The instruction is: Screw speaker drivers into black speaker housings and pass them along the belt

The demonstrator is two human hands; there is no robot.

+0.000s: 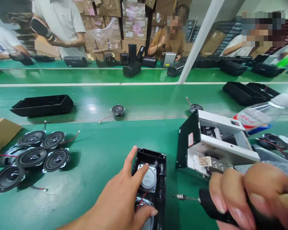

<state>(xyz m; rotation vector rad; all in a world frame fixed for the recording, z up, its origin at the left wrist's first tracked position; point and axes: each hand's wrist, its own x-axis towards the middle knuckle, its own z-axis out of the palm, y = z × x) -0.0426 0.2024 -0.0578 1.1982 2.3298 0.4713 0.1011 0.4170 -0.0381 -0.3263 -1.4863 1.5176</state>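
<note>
Head view, left fingers point(132, 161) splayed on black speaker housing point(161, 179), right fingers point(230, 198) clenched around screwdriver point(206, 201)

This is a factory floor, a speaker assembly line: long green conveyor belts point(91, 182) run past workers point(60, 25) seated or standing along them, carrying loose speaker drivers point(32, 157) and black speaker cases point(242, 93), with cardboard cartons point(134, 28) stacked high behind.

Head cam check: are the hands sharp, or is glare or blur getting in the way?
Head view: the right hand is close and blurred; the black speaker housing is sharp; glare streaks the green conveyor belt; the wide lens bends edges.
</note>
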